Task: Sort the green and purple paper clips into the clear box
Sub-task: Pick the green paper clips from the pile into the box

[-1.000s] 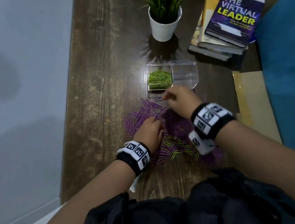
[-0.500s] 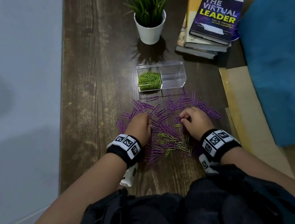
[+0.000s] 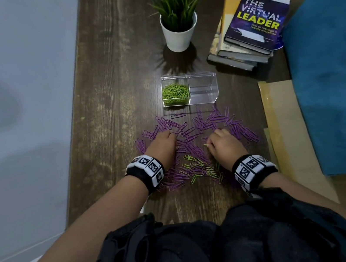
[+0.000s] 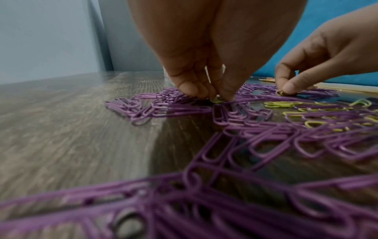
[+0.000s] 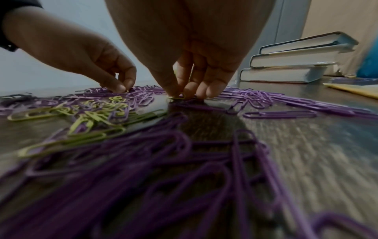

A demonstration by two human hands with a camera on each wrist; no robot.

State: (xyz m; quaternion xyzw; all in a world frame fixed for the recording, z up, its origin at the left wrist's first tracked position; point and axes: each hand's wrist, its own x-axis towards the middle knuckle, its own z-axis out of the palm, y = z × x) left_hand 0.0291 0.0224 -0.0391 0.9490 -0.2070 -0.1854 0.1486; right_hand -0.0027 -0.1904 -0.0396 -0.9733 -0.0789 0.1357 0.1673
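While green clips (image 3: 198, 167) lie between them, both hands (image 3: 164, 146) pinch.

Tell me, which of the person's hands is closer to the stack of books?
The right hand. It sits on the clip pile's right side, below the stack of books; the left hand is further left, on the pile's other side.
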